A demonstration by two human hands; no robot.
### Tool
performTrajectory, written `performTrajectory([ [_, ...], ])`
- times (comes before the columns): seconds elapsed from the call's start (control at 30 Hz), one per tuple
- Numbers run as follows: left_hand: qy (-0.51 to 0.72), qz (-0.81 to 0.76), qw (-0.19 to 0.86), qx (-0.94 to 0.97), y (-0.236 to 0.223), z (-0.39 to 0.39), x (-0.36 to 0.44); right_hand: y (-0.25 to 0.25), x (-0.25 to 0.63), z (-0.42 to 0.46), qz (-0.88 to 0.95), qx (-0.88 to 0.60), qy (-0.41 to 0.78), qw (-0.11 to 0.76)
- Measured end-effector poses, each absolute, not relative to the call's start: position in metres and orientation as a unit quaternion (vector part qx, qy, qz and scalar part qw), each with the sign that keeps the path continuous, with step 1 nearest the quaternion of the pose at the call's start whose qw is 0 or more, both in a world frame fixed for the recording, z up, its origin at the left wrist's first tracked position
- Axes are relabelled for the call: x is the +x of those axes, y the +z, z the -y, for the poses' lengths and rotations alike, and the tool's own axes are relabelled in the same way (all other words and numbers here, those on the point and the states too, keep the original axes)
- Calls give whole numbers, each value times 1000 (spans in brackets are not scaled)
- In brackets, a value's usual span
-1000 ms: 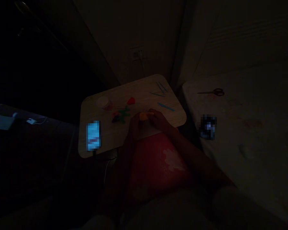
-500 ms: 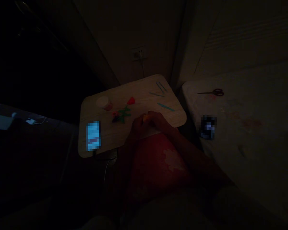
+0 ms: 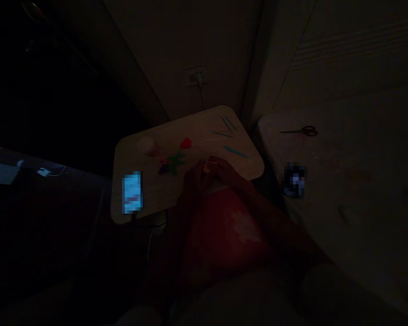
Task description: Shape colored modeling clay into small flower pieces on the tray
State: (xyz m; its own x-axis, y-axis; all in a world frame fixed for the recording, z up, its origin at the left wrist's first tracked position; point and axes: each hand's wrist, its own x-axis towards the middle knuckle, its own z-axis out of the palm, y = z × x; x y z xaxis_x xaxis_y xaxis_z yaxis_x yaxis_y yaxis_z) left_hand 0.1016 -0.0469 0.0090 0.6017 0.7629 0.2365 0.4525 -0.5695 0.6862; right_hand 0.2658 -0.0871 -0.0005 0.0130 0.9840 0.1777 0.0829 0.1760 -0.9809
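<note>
Close together over the near edge of the small table, my left hand (image 3: 194, 175) and my right hand (image 3: 221, 166) have their fingers closed on an orange lump of modelling clay (image 3: 207, 167). Fingers cover much of the lump, and the dim light blurs its shape. Left of my hands lie green clay pieces (image 3: 176, 162) in a branching shape, with a dark purple piece (image 3: 163, 169) and a pinkish-red piece (image 3: 163, 160) against them. A bright red clay lump (image 3: 186, 143) sits farther back.
A lidded tub (image 3: 147, 146) stands on the table (image 3: 204, 120) at the left, behind a lit phone (image 3: 132, 192). Thin turquoise sticks (image 3: 223, 134) and a turquoise clay knife (image 3: 235, 151) lie at the right. Scissors (image 3: 304, 131) rest on the pale surface to the right.
The orange clay was stretched wider between my fingers; now it is more compact and more covered. My hands have drawn together around it. The other things have stayed put.
</note>
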Motion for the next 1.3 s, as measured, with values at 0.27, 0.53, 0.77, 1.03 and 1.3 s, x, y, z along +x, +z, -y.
performTrajectory([
  [0.27,269,-374,309,832,2,43,100,-2,267,88,586,-480,411,508],
  [0.53,278,-352,355,820,3,45,100,-6,268,82,605,-500,400,474],
  [0.77,253,-328,357,837,4,43,100,-10,275,80,633,-484,379,470],
  [1.03,264,-346,359,826,9,43,104,-5,271,82,586,-497,367,523],
  [1.3,264,-329,324,847,8,45,100,-5,262,84,549,-553,358,515],
])
